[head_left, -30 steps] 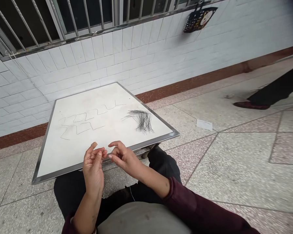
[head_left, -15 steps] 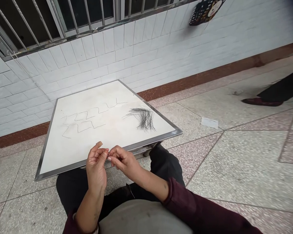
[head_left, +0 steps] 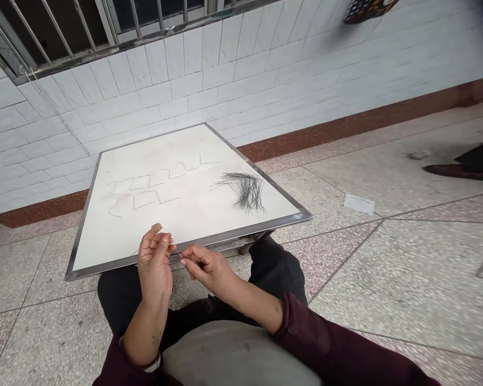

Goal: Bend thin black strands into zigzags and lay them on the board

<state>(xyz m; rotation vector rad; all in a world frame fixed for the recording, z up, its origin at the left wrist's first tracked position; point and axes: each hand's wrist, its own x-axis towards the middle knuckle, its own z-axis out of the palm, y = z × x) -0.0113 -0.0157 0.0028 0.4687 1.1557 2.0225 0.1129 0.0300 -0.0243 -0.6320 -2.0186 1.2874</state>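
My left hand (head_left: 155,260) pinches a thin wire (head_left: 177,250) between thumb and fingers above the table's near edge. A tan wrap covers one of its fingertips. My right hand (head_left: 205,264) grips the same wire between thumb and forefinger, a small gap to the right. A fine dark line also sticks out left of my left hand, over the table rim. On the white table (head_left: 193,212) with a metal edge lie several wires bent in zigzags (head_left: 145,190). A loose pile of dark wires (head_left: 249,192) rests toward the table's right side.
A white tiled wall (head_left: 153,91) with a barred window (head_left: 104,27) stands behind the table. A patterned bag (head_left: 368,9) hangs on it. On the floor at right lies a white paper (head_left: 359,204); farther right is another person's shoe (head_left: 446,171).
My hands have drawn slightly apart, and a short length of wire now shows between them. The camera view has shifted a little, moving the surroundings right in the picture.
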